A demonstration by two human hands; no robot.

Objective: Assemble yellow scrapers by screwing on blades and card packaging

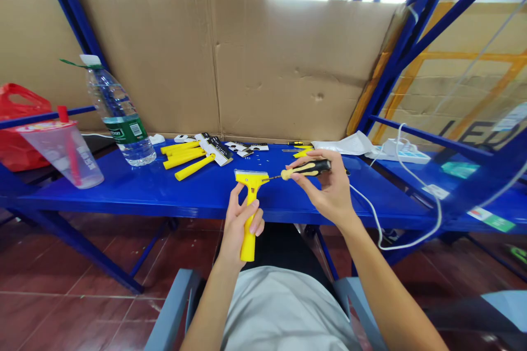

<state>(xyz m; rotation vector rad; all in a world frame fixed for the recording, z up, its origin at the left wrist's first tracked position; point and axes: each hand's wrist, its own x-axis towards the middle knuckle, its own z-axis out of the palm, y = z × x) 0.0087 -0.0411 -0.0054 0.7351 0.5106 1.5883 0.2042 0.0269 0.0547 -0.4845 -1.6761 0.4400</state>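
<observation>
My left hand is wrapped round the handle of a yellow scraper, held upright at the table's front edge with its wide head on top. In my right hand is a screwdriver with a black and cream handle, gripped between thumb and fingers. Its thin shaft points left, and the tip meets the right side of the scraper head; whether it sits in a screw is too small to tell. Behind and to the left lie several more yellow scrapers, some with black-and-white cards at their heads.
A water bottle and a plastic cup stand on the left of the blue table, near a red bag. Further right are a white packet, a power strip and a looping white cable. Cardboard walls the back.
</observation>
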